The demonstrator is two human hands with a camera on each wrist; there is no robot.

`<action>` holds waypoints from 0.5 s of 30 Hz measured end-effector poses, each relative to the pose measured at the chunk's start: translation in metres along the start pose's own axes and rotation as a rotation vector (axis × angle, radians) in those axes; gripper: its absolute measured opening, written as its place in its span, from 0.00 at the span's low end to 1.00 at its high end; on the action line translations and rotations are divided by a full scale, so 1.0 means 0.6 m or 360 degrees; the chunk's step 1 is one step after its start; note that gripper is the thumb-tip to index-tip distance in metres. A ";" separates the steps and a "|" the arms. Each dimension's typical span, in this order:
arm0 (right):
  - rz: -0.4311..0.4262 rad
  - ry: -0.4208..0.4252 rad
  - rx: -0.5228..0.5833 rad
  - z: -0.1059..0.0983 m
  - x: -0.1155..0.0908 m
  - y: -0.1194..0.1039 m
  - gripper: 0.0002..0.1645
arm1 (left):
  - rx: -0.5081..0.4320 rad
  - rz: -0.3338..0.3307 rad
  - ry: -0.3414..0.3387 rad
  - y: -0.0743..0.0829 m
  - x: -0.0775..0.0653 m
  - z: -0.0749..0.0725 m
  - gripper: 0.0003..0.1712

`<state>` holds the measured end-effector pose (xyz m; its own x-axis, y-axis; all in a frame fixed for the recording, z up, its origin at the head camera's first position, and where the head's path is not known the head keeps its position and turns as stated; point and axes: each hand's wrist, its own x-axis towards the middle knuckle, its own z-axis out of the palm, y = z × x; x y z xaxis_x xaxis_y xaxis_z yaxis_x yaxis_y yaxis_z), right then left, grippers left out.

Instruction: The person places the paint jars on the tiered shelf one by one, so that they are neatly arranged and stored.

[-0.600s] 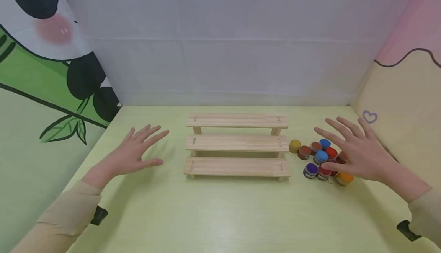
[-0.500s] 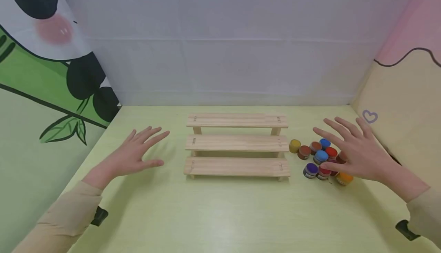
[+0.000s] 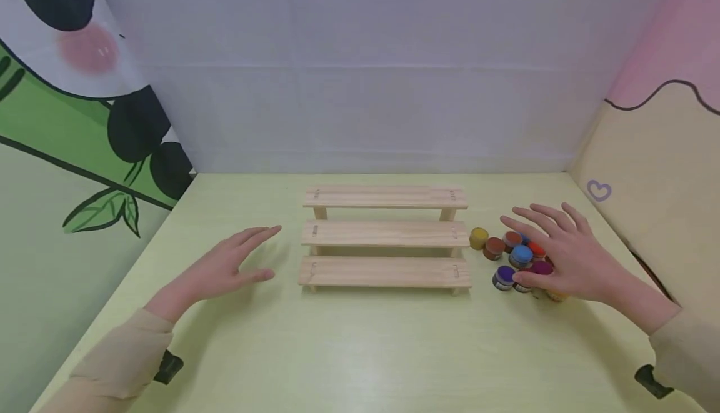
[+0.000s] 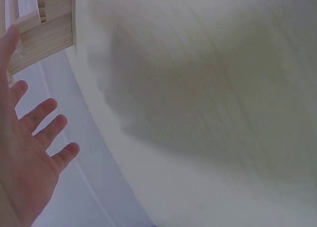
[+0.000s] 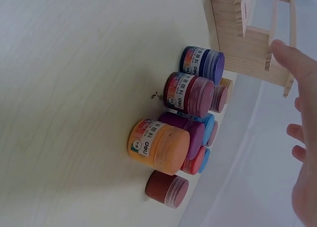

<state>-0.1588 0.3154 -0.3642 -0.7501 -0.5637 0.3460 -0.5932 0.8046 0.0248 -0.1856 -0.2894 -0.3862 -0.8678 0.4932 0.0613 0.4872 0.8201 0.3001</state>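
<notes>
A three-tier wooden shelf (image 3: 385, 233) stands at the middle of the table. Several small paint jars cluster to its right, among them a yellow jar (image 3: 479, 238), a light blue jar (image 3: 520, 255), a purple jar (image 3: 504, 277) and an orange jar (image 5: 159, 146). Over the jars hovers my right hand (image 3: 574, 263), fingers spread, holding nothing; it hides part of the cluster in the head view. My left hand (image 3: 219, 266) is held in the air left of the shelf, fingers extended and thumb apart, with nothing in it.
The pale table (image 3: 360, 350) meets a light cloth wall (image 3: 382, 113) at the back. Printed panels close off both sides, a green one (image 3: 50, 232) on the left and a beige one (image 3: 664, 169) on the right. Each wrist wears a dark camera mount.
My right hand has moved left and lower over the jars, covering different ones. The left hand has shifted slightly right and down, its fingers now closer together. The shelf and jars stay in place.
</notes>
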 end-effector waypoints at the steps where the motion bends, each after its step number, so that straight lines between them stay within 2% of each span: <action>1: -0.0003 0.0013 0.0001 0.001 0.000 0.000 0.58 | -0.0024 -0.0008 -0.0006 0.001 0.001 0.003 0.48; 9: -0.0069 0.0077 0.0048 0.012 -0.001 -0.005 0.55 | -0.0277 -0.0096 -0.0096 0.015 0.008 0.027 0.46; 15: -0.0065 0.0083 0.0068 0.018 -0.001 -0.011 0.55 | -0.0494 -0.0100 -0.0077 0.025 0.012 0.043 0.44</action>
<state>-0.1575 0.3084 -0.3747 -0.7092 -0.5847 0.3939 -0.6360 0.7717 0.0004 -0.1819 -0.2659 -0.4058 -0.8859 0.4639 -0.0096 0.3734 0.7252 0.5785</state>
